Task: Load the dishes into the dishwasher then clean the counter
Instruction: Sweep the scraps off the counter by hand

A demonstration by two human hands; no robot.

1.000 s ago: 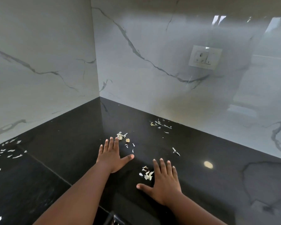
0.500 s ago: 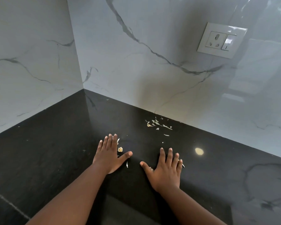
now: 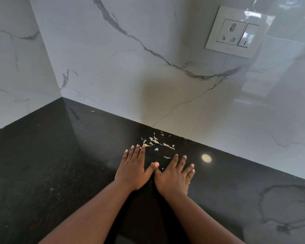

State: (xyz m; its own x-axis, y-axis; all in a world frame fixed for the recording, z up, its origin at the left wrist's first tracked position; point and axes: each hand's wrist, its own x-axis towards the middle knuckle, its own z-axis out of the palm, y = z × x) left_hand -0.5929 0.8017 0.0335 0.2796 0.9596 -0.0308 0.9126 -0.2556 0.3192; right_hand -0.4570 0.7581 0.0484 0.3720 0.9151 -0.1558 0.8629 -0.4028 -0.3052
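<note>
Scraps (image 3: 156,142) of pale peel lie scattered on the black counter (image 3: 42,164), in a loose band running roughly along the foot of the marble backsplash (image 3: 148,76), just short of the wall. They sit directly ahead of our hands, slightly toward the far right. Our left hand (image 3: 135,168) lies flat on the stone, fingers straight and together, its fingertips touching the nearest yellowish bit at the band's left end. Our right hand (image 3: 174,175) is also flat and released, fingers spread, grasping nothing; one stray sliver (image 3: 167,157) lies just beyond its index finger. The thumbs nearly meet between the hands. We judge the left hand nearer the main cluster, so a gathering sweep would draw the scraps back toward us. A wall socket (image 3: 233,31) sits high on the right.
</note>
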